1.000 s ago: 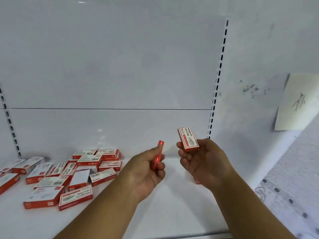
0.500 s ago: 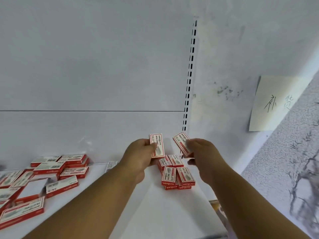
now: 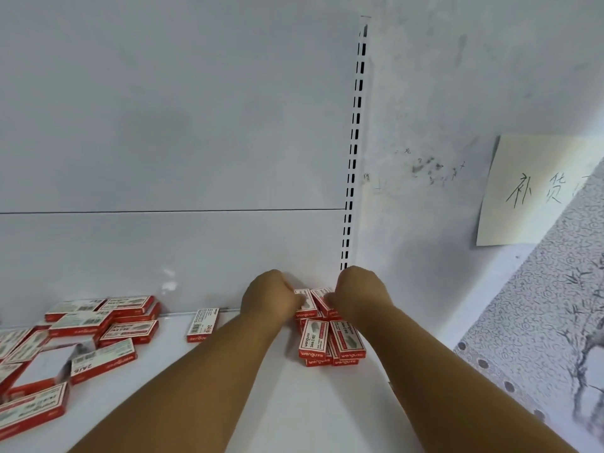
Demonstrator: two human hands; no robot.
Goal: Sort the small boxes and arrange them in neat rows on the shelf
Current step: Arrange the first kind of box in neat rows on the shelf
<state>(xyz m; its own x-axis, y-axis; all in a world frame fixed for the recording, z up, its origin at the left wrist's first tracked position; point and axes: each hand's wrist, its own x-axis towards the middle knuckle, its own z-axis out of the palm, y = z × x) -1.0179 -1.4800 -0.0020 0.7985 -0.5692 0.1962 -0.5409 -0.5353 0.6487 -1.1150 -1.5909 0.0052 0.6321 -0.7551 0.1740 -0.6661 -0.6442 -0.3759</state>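
Both hands have dropped from chest height to the far right corner of the white metal shelf (image 3: 202,397). The left hand (image 3: 268,297) and right hand (image 3: 358,294) each appear to pinch a small red-and-white cardboard box (image 3: 305,304), setting it behind the stacked rows (image 3: 330,341). A loose scatter of matching boxes (image 3: 81,331) at left awaits sorting.

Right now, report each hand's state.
Left hand: grips a small red-and-white cardboard box at the shelf's back.
Right hand: grips the neighbouring red-and-white box.
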